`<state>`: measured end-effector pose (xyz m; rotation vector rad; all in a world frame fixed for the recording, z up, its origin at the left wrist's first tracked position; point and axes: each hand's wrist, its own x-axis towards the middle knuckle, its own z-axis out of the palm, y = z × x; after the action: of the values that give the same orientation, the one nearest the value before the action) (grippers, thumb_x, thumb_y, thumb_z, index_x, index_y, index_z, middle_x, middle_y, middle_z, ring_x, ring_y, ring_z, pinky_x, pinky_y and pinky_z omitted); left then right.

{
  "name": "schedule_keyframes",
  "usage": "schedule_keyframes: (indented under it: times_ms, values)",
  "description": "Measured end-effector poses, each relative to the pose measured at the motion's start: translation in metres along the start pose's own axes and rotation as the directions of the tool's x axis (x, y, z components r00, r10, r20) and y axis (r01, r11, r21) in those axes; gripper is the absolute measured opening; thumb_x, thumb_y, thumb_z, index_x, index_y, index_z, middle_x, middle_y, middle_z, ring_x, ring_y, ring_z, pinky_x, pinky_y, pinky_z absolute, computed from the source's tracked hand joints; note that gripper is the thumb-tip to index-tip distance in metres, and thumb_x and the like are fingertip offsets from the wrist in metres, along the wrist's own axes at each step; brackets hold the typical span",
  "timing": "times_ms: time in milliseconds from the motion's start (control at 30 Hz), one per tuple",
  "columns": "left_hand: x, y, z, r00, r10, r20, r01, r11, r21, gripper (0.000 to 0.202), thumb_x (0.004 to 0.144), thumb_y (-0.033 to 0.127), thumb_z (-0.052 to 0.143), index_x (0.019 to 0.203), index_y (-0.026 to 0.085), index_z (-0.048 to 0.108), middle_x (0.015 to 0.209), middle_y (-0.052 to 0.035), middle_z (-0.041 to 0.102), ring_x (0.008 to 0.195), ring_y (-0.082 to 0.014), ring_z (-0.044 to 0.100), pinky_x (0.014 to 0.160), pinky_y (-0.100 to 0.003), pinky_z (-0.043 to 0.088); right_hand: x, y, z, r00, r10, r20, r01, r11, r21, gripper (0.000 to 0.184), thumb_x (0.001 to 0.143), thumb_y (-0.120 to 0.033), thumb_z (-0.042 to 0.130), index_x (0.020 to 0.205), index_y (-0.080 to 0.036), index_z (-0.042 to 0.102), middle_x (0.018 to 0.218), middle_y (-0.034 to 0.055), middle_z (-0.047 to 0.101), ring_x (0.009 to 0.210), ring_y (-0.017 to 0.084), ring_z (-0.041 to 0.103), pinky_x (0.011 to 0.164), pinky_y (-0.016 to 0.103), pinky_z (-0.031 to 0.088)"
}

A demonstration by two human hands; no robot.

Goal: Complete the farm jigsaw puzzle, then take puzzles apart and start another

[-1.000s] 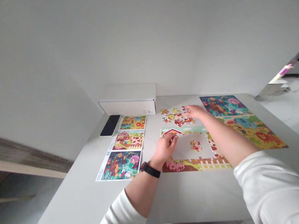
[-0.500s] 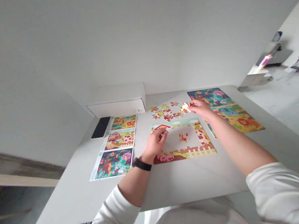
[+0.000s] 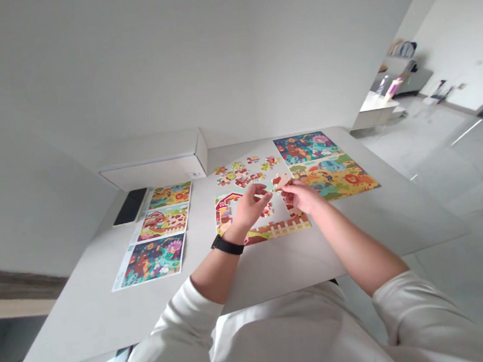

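Head view: R hand (image 3: pixel 302 196) pinches one cardboard jigsaw pc (image 3: pixel 282 181) betw thumb & fingers, mostly closed, holding it up over the part-built farm puzzle frame (image 3: pixel 264 231). L hand (image 3: pixel 250 207) is half open, fingers curled, tips just beside that pc; can't tell if they touch it or hold anything. Black strap watch (image 3: pixel 227 244) on L wrist.

Frame: smooth printed pcs form a red barn corner & white fence border, w/ a hollow middle holding 1 small joined clump of pcs (image 3: pixel 266 209). Above it, approx 15 loose pcs (image 3: pixel 239 172) lie on the matte white table (image 3: pixel 79 319). To the right, 2 flat rectangular puzzles touch edge to edge: 1 blue (image 3: pixel 302 148), 1 yellow (image 3: pixel 331 178). To the left, 3 thin picture sheets (image 3: pixel 162 222) in a column, 1 black phone (image 3: pixel 129 206), 1 white rectangular box (image 3: pixel 154 172).
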<state>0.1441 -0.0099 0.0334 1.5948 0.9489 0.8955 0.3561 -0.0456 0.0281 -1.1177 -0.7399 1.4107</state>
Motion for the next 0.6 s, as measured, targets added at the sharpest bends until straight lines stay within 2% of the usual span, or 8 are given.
schedule_keyframes:
  times_ms: [133,267,433,600]
  values:
    - [-0.007,-0.011,0.015,1.0,-0.02,-0.02,0.018,0.994,-0.112,0.043,0.087,0.047,0.083,0.113,0.019,0.062,0.096,-0.0032,0.071,0.063,-0.0108,0.067,0.045,-0.019,0.053,-0.004,0.012,0.006,0.999,0.028,0.026,-0.027,0.999,-0.045,0.042,0.062,-0.039,0.094,0.093,-0.024,0.07,0.095,0.0018,0.078,0.081,0.017,0.068,0.062,0.025,0.045]
    - [-0.012,-0.02,0.013,1.0,-0.023,-0.021,0.019,0.987,-0.16,0.044,0.086,0.047,0.083,0.112,0.02,0.06,0.094,-0.0016,0.069,0.067,-0.0136,0.072,0.044,-0.019,0.053,-0.007,0.019,0.009,0.999,0.041,0.031,-0.037,0.991,-0.125,0.044,0.063,-0.044,0.093,0.094,-0.024,0.07,0.099,0.0027,0.078,0.088,0.02,0.069,0.069,0.028,0.048]
    - [-0.016,-0.024,0.005,0.999,-0.048,-0.013,0.045,0.985,-0.168,0.047,0.085,0.047,0.084,0.115,0.02,0.059,0.093,-0.0009,0.068,0.067,-0.0145,0.073,0.042,-0.019,0.052,-0.012,0.018,0.008,0.993,-0.116,-0.004,0.11,0.949,-0.295,0.042,0.076,-0.052,0.085,0.105,-0.026,0.07,0.099,0.0008,0.076,0.095,0.022,0.071,0.071,0.028,0.049]
    - [-0.02,-0.021,0.006,0.998,-0.042,0.039,0.048,0.986,-0.158,0.044,0.086,0.045,0.083,0.115,0.02,0.061,0.09,-0.0008,0.069,0.063,-0.0115,0.067,0.044,-0.019,0.052,-0.011,0.015,-0.001,0.968,-0.243,0.058,0.246,0.888,-0.389,0.046,0.082,-0.055,0.082,0.117,-0.027,0.07,0.096,0.0009,0.076,0.09,0.022,0.073,0.077,0.033,0.056]
